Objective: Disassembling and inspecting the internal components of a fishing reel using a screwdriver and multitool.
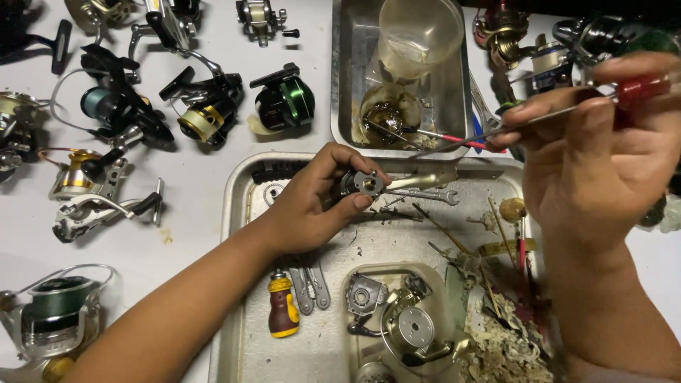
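Now — left hand point(312, 209) pinches one reel part point(365, 184) | right hand point(596, 142) grips one screwdriver point(560, 110) (red-handled) | two steel trays point(237, 213).

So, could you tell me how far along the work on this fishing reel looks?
Done: a reel is stripped, with loose parts lying in the metal tray. In hand: the left hand holds a small reel part, while the right hand holds a red-handled screwdriver. Left: nothing is reassembled, and the whole reels on the table wait untouched.
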